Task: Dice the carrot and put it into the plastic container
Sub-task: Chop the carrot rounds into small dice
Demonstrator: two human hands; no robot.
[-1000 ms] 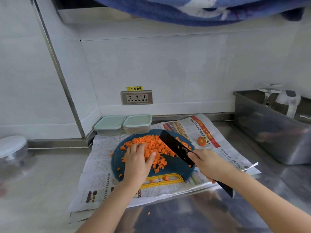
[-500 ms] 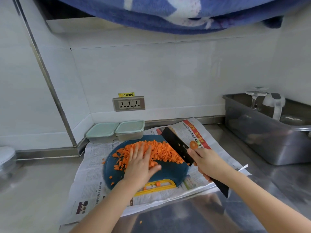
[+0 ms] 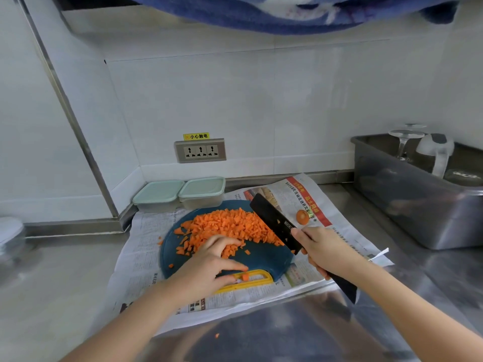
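Evidently dicing is done; gathering seems in hand. The left hand (image 3: 209,259), fingers loose and spread, touches the diced carrot (image 3: 230,224) heaped just beyond its fingertips on the cutting board (image 3: 264,259). The right hand (image 3: 322,248) grips the cleaver (image 3: 274,222) against the heap. Next, the lidded plastic containers (image 3: 202,190) farther beyond need opening.

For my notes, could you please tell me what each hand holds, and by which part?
Right hand grips the knife by its handle; left hand touches the dice, holding nothing.
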